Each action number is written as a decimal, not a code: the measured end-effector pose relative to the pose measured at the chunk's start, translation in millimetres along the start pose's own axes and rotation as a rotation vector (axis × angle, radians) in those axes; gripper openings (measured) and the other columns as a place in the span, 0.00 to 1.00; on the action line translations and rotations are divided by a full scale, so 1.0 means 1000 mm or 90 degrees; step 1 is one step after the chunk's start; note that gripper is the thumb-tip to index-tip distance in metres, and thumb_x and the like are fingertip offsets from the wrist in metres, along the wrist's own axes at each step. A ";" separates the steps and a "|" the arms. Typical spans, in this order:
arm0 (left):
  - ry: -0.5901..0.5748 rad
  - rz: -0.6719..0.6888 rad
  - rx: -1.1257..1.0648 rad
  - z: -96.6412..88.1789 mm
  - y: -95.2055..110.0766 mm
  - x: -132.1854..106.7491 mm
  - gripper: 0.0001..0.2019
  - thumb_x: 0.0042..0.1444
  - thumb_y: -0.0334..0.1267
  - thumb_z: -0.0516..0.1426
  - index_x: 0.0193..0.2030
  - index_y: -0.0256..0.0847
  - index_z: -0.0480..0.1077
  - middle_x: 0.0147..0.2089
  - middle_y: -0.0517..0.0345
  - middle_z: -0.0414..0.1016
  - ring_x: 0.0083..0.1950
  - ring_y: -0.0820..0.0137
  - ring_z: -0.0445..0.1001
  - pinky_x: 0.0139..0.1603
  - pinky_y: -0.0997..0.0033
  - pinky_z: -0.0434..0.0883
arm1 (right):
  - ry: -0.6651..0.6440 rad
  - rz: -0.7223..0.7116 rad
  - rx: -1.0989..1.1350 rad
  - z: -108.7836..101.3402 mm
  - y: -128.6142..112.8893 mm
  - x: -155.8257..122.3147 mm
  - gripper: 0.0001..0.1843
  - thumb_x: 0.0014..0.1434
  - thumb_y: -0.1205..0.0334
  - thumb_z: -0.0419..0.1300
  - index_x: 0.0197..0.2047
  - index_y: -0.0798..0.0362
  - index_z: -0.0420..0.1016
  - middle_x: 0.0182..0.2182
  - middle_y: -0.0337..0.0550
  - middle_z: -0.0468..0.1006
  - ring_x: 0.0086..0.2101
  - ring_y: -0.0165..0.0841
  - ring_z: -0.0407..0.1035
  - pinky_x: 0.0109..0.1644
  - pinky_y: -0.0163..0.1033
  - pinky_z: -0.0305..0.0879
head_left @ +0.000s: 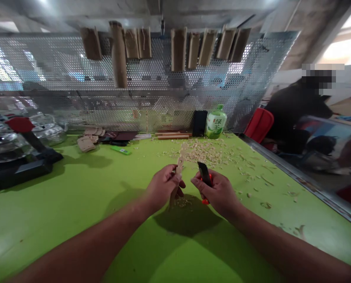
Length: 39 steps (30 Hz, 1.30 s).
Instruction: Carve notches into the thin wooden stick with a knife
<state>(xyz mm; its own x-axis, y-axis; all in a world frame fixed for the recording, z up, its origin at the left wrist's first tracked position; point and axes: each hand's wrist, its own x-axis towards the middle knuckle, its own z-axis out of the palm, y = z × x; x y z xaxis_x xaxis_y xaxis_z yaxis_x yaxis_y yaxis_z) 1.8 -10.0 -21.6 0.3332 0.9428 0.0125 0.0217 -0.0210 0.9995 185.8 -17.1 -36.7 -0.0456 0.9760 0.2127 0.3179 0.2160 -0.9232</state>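
The left hand (163, 188) pinches a carved wooden strip (180, 164) upright, while just beside it the right hand (217, 192) closes round an orange-handled utility knife (205, 201). A slip under hard pressure could drive the dark blade (204, 173) into the left hand; wood shavings (201, 153) lie beyond the grip.

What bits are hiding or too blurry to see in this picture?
Head view:
- Orange-handled knife: middle hidden by the right hand.
- Wooden stick: middle hidden by the left hand.
- Clear glassy dishes: cut off by the left edge.
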 end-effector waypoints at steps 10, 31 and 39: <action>-0.002 0.007 -0.065 -0.002 -0.002 0.002 0.16 0.61 0.43 0.54 0.52 0.39 0.63 0.36 0.56 0.74 0.27 0.72 0.75 0.27 0.71 0.74 | -0.032 0.000 -0.027 -0.002 0.003 0.003 0.19 0.55 0.44 0.61 0.33 0.53 0.70 0.16 0.32 0.63 0.18 0.27 0.60 0.21 0.34 0.57; -0.056 -0.035 -0.176 -0.001 0.007 -0.001 0.12 0.60 0.46 0.57 0.35 0.38 0.66 0.29 0.62 0.71 0.20 0.81 0.64 0.16 0.81 0.59 | -0.085 -0.082 -0.014 -0.004 0.006 0.000 0.19 0.65 0.45 0.51 0.37 0.52 0.68 0.21 0.33 0.64 0.20 0.26 0.59 0.24 0.33 0.56; -0.062 -0.050 -0.179 -0.002 0.006 -0.002 0.13 0.60 0.48 0.56 0.40 0.38 0.67 0.29 0.61 0.71 0.21 0.78 0.67 0.17 0.79 0.60 | -0.056 -0.135 -0.131 -0.008 -0.004 0.000 0.19 0.64 0.47 0.52 0.29 0.51 0.64 0.21 0.35 0.63 0.22 0.27 0.59 0.26 0.34 0.54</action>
<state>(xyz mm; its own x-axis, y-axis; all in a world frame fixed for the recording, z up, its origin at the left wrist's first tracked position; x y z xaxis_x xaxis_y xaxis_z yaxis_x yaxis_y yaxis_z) -0.4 -11.6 -15.4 0.4297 0.9013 -0.0549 -0.2062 0.1572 0.9658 192.5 -18.4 -30.5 -0.2102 0.9099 0.3577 0.4777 0.4148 -0.7744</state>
